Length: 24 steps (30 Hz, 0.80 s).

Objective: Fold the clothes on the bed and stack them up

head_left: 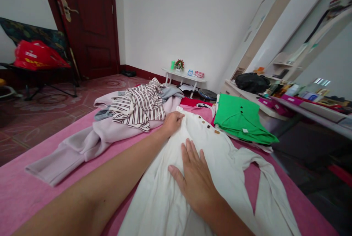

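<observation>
A white long-sleeved top (pixel 211 148) with a few dark and tan buttons lies spread over the pink bed cover (pixel 79 177). My left hand (pixel 173 123) reaches to its far edge, the fingers closed on the fabric there. Flat on the front of the top rests my right hand (pixel 194 177), fingers stretched out and holding nothing. One sleeve loops out to the right, with pink cover showing through the gap. Creases run through the fabric left of my right hand.
To the left lie a striped shirt (pixel 140 104) and a pale lilac sweatshirt (pixel 93 138) in a heap. A folded green top (pixel 242 118) sits on a stack at right. Beyond are a low white table (pixel 183 76), a cluttered dresser (pixel 275 113) and a chair with a red bag (pixel 38 56).
</observation>
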Tool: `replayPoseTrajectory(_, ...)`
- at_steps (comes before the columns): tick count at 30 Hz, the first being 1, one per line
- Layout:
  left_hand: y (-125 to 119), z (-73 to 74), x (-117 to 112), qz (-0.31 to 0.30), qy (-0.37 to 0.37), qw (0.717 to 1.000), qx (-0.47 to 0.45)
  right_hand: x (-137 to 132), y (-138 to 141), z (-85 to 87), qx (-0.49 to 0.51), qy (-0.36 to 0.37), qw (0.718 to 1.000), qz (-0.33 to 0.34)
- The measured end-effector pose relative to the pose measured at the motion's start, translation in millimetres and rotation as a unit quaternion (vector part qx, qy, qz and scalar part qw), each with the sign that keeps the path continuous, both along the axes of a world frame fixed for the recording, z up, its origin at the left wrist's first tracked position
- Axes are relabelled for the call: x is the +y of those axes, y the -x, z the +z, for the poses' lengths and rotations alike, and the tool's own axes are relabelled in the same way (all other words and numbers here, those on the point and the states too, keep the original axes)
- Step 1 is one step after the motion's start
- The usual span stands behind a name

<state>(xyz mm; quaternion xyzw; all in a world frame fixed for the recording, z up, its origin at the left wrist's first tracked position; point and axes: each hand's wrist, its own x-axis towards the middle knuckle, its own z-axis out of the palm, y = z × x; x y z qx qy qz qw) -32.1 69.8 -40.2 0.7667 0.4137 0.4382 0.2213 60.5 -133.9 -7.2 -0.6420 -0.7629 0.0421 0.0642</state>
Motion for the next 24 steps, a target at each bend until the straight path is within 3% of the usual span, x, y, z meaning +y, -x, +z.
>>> replayPoseTrajectory(5, -3, -1.6, -3, 0.016, 0.011, 0.996, 0.087, -1, -1, -3.3, -0.007, -0.001, 1.0, -0.017)
replayPoseTrajectory(11, 5, 2.6, -15, -0.014, 0.018, 0.99, 0.138, -4, -1, -5.2, 0.001, -0.007, 1.0, -0.009)
replayPoseTrajectory(19, 37, -3.2, -66, -0.062, -0.021, 0.983, 0.173, -7, -1, -4.3, 0.012, -0.022, 1.0, -0.01)
replayPoseTrajectory(24, 46, -8.5, -91, -0.059, -0.067, 0.974, 0.209, -16, -8, 4.4, 0.075, -0.063, 0.995, 0.031)
